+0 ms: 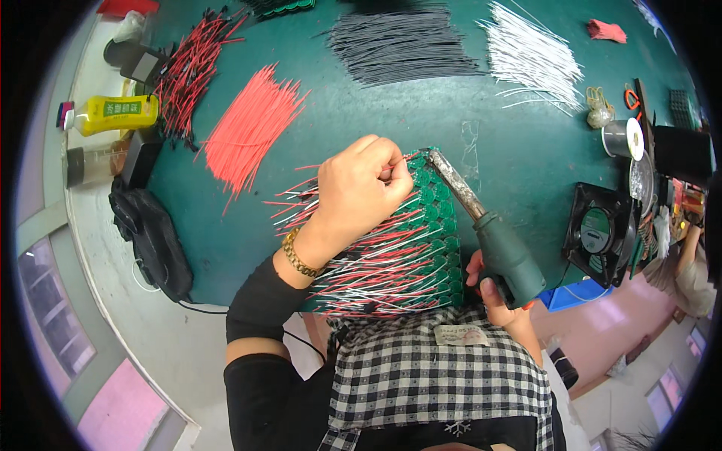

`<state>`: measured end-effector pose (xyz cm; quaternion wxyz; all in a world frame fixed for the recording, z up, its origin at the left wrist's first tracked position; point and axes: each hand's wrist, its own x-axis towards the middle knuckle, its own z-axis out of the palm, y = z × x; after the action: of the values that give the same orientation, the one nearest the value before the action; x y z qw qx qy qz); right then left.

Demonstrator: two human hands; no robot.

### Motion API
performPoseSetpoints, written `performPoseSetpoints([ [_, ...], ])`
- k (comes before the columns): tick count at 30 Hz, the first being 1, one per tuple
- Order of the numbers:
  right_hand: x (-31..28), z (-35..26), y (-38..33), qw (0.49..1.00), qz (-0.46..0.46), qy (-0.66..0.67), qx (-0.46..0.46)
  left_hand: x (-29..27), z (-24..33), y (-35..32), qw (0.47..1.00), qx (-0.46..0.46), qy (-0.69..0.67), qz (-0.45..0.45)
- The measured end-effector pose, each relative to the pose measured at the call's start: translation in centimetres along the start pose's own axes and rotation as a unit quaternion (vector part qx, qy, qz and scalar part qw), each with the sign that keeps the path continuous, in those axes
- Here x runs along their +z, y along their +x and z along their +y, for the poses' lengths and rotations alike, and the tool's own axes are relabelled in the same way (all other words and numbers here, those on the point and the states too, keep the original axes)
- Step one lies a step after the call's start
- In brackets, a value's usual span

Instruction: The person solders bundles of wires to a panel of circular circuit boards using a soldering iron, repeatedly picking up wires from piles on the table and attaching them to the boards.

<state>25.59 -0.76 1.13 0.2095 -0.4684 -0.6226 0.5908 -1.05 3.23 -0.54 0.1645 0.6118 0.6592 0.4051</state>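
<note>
Pinching a wire [391, 174], left hand [361, 188]; right hand [492, 289] grips soldering iron [489, 233].

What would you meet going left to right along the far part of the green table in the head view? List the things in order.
Yellow bottle → red-and-black wire pile → loose red wires → black wire bundle → white wire bundle → solder spool.

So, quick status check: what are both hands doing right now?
Left hand pinching a wire at the green board panel. Right hand gripping soldering iron, tip at the panel's top edge. Nothing blocking.
</note>
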Motion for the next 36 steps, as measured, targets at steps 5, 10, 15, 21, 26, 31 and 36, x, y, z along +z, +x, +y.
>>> performPoseSetpoints([
  [5, -0.4, -0.4, 0.0, 0.999, -0.032, -0.003, 0.034, -0.1, 0.0, 0.0, 1.000, 0.000, 0.000, 0.003],
  [10, 0.4, -0.7, 0.4, 0.995, 0.046, -0.031, -0.078, 0.0, -0.2, 0.0, 1.000, -0.003, 0.003, 0.001],
  [15, 0.8, -1.6, -0.4, 0.996, 0.065, 0.061, -0.026, -0.1, -0.3, -0.1, 1.000, 0.004, 0.017, -0.003],
  [21, 0.5, -1.3, -0.4, 0.995, 0.039, 0.091, -0.007, 0.0, -0.2, -0.1, 1.000, -0.002, 0.024, -0.005],
  [26, 0.3, -0.5, -0.8, 0.997, 0.019, 0.068, 0.030, 0.1, -0.3, -0.2, 1.000, -0.012, 0.024, 0.001],
  [31, 0.6, -1.2, -0.2, 0.995, 0.035, 0.093, -0.022, 0.1, -0.2, -0.1, 1.000, -0.010, 0.020, 0.012],
  [36, 0.3, -1.0, -0.3, 0.999, 0.028, 0.028, -0.019, 0.2, -0.3, -0.2, 1.000, -0.004, 0.023, 0.013],
])
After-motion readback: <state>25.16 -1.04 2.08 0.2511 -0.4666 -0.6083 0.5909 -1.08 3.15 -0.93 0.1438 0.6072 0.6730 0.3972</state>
